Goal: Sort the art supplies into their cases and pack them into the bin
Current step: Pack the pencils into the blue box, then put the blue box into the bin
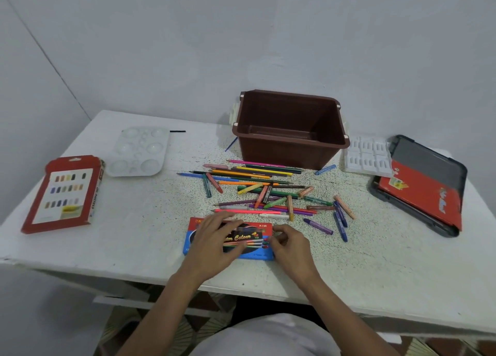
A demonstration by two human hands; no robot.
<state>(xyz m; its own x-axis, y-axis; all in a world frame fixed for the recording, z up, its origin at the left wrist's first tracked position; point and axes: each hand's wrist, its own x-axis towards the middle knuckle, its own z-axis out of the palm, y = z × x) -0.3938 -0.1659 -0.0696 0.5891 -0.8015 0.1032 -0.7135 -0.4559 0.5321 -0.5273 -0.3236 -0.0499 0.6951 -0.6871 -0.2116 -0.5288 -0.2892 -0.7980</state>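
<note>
A flat red and blue water colour box [252,238] lies near the table's front edge. My left hand [214,241] rests on its left half with fingers spread. At the box's right end, my right hand [288,241] has its fingers curled, pinching the edge or flap. Behind the box lies a loose pile of coloured pencils [255,173] and crayons [341,218]. The brown bin [291,151] stands empty at the back centre.
A red pastel box [64,194] lies at the left, with a white paint palette [139,151] beyond it. At the right are a white moulded insert tray [367,155] and an open dark case [429,154] holding a red box [421,192].
</note>
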